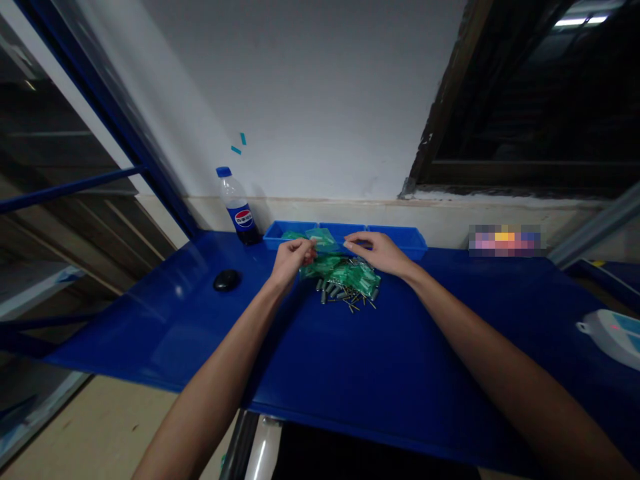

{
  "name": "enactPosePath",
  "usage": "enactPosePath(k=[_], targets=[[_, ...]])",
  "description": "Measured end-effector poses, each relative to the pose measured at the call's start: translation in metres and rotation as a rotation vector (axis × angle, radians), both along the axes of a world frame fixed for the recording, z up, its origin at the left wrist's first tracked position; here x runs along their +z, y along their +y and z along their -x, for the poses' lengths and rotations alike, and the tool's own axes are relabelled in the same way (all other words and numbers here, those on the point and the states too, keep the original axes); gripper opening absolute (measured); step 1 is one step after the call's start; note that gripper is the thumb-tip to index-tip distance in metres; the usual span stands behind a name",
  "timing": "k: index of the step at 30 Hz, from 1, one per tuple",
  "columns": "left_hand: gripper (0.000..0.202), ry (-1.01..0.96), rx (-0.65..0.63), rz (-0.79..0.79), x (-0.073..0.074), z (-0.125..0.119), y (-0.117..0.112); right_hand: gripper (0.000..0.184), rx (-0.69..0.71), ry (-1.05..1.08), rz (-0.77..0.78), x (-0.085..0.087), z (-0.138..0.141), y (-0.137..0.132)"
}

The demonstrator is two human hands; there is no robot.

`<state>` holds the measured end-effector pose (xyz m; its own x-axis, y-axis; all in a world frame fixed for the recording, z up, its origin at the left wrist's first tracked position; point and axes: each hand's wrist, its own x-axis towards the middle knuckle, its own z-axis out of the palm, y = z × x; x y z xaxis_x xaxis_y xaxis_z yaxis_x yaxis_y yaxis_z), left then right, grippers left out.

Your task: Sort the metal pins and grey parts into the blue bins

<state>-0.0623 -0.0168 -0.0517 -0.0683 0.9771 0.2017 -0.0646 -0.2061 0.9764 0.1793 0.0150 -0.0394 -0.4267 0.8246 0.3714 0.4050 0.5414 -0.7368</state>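
My left hand (293, 260) is closed in a pinch on a small green clear plastic bag (323, 238), held up in front of the blue bins. To its right, my right hand (383, 252) has thumb and fingertips close together near the bag's right side. Whether they grip its edge or something tiny is not clear. Below both hands, a heap of green plastic bags (363, 277) lies on the table. Small grey cylindrical pieces (330, 291) and thin metal pins (353, 305) spill out at the heap's near side.
Three joined blue bins (400, 241) stand along the wall, with green bags in the left one. A cola bottle (240, 213) and a black mouse-like object (227, 280) are on the left of the blue table (320, 373). A white device (613, 337) sits far right.
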Motion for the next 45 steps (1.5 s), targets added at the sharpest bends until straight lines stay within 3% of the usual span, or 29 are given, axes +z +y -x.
enactPosePath(k=[3,7,13,19,22,24,29,32,37,40,45], targets=[[0.033,-0.167,0.108,0.05,-0.005,0.005,0.007,0.018,0.052,-0.126,-0.073,-0.006,0.002,-0.002],[0.042,-0.231,0.11,0.167,-0.006,0.009,0.007,0.02,0.099,-0.251,-0.102,-0.01,0.004,-0.004],[0.037,-0.075,0.049,0.179,-0.006,0.007,0.004,0.025,0.121,-0.247,-0.153,-0.01,0.003,-0.003],[0.033,0.122,0.06,0.001,-0.005,0.003,0.003,0.016,-0.031,-0.082,-0.25,-0.003,0.0,-0.004],[0.039,0.249,0.072,-0.095,-0.003,0.001,-0.001,0.01,-0.109,0.157,-0.106,0.002,0.0,-0.003],[0.043,0.319,0.051,-0.136,-0.001,-0.002,-0.005,0.008,-0.087,0.312,0.027,0.006,0.001,-0.003],[0.034,0.362,-0.171,-0.141,0.008,-0.009,-0.017,0.022,0.02,0.48,0.24,0.012,0.003,-0.007],[0.033,0.302,-0.248,-0.115,0.014,-0.011,-0.022,0.026,0.022,0.457,0.292,0.013,0.004,-0.009],[0.031,0.192,-0.244,-0.055,0.016,-0.007,-0.02,0.03,0.001,0.38,0.317,0.01,0.004,-0.008],[0.032,0.108,-0.18,-0.056,0.013,-0.003,-0.013,0.023,0.008,0.284,0.279,0.005,0.005,-0.005],[0.036,-0.042,0.033,-0.095,0.007,0.004,-0.001,0.01,0.014,0.002,0.069,-0.001,0.004,-0.005]])
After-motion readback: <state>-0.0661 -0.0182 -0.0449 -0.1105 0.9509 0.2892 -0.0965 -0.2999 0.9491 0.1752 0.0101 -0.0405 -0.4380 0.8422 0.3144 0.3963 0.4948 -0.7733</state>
